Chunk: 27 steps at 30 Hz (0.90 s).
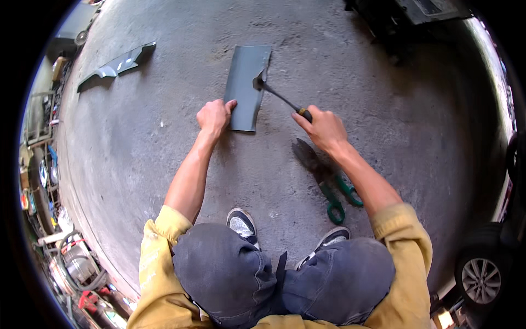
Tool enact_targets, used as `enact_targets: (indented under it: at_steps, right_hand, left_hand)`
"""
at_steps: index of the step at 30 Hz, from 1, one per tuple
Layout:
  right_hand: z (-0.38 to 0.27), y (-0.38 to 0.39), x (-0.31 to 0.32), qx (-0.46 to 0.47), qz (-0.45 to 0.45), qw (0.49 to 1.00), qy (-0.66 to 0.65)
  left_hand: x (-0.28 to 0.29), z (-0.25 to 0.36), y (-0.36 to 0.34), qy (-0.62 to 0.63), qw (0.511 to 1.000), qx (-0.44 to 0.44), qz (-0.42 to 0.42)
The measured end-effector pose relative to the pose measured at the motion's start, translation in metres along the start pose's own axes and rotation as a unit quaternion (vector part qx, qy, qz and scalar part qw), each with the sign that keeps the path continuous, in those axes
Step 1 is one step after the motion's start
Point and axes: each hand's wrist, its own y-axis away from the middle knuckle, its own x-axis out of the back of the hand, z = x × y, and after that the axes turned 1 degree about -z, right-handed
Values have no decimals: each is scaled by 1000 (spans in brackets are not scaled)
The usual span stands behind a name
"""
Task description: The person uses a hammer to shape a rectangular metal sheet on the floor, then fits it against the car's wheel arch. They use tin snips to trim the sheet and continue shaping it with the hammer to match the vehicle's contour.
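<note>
A grey rectangular metal sheet [242, 104] lies on the concrete floor in front of me, with an uneven right edge. My left hand [215, 115] pinches its left edge between thumb and fingers. My right hand [323, 125] is closed on the handle of a hammer-like tool [282, 97] with a thin dark shaft; its dark head rests on or just over the sheet's right edge. Large metal shears [333, 203] with green handles lie under and beside my right forearm, their dark blades partly blurred.
A bent grey metal piece [120, 66] lies at the upper left. A dark bulky object [411, 13] stands at the top right, and a car wheel [480, 279] at the lower right. Shelving and clutter [74, 257] line the left edge. My knees and shoes [241, 225] are below.
</note>
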Motion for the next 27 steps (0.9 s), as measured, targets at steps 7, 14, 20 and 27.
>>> enact_targets:
  at_steps: [7,14,20,27]
  right_hand:
    - [9,3,-15,22,-3,999,40]
    - [13,7,-26,41,28,995,81]
    - [17,19,-33,54,7,998,27]
    - [10,21,-24,25,-37,999,9]
  left_hand:
    - [-6,-1,0,15,1000,-3,15]
    - [1,4,-3,24,999,-5,22]
    - [-1,5,1,23,1000,6,5]
    - [-7,-1,2,15,1000,15,10]
